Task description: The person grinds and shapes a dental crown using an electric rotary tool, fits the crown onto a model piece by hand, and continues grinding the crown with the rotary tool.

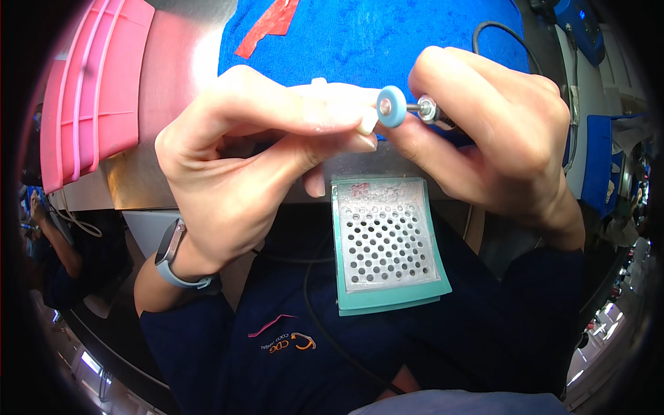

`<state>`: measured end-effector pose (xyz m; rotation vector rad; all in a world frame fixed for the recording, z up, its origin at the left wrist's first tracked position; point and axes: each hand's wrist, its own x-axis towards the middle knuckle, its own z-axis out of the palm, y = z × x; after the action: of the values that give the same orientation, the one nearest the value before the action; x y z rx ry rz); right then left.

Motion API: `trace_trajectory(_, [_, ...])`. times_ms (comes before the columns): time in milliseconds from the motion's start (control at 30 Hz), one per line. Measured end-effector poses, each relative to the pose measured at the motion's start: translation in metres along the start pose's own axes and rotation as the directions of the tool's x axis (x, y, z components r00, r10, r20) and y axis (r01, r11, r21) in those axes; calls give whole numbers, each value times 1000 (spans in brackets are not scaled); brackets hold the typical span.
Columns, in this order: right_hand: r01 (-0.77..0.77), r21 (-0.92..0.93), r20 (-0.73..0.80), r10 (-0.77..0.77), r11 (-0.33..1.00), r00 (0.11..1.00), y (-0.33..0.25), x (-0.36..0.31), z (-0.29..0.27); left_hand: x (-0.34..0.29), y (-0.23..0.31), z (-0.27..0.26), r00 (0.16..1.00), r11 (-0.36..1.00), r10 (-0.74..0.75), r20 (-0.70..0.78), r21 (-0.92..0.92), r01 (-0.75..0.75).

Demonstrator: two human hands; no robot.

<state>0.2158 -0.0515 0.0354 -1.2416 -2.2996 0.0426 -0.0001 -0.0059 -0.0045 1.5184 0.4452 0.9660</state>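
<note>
My right hand (491, 131) grips a slim rotary handpiece (436, 113) with a metal collet; a small light-blue polishing wheel (391, 106) sits at its tip. My left hand (242, 155) pinches a small white piece (366, 121) between thumb and forefinger, held against the wheel's left side. Most of the white piece is hidden by my fingers. Both hands hover above a teal tray with a perforated metal plate (384, 242), which sticks out over the bench edge. A grey band is on my left wrist (173, 259).
A blue cloth (387, 34) with a red strip (270, 24) covers the metal bench behind my hands. A pink plastic bin (93, 90) stands at the left. A black cable (498, 31) runs from the handpiece toward blue equipment (581, 28) at the right.
</note>
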Motion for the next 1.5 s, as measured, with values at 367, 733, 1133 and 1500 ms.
trace_trajectory(367, [44,-14,-18,-44,999,999,-3,-2,-3,3,4,-2,999,997,-18,49,71,14])
trace_trajectory(733, [44,22,-34,-44,999,998,0,0,1,0,3,-3,999,998,-23,42,64,21])
trace_trajectory(1133, [52,21,-32,-51,998,998,-2,-1,0,0,4,-3,999,998,3,54,55,-6])
trace_trajectory(1500, [44,25,-21,-43,999,999,-2,-1,1,2,3,-3,998,996,12,60,84,-17])
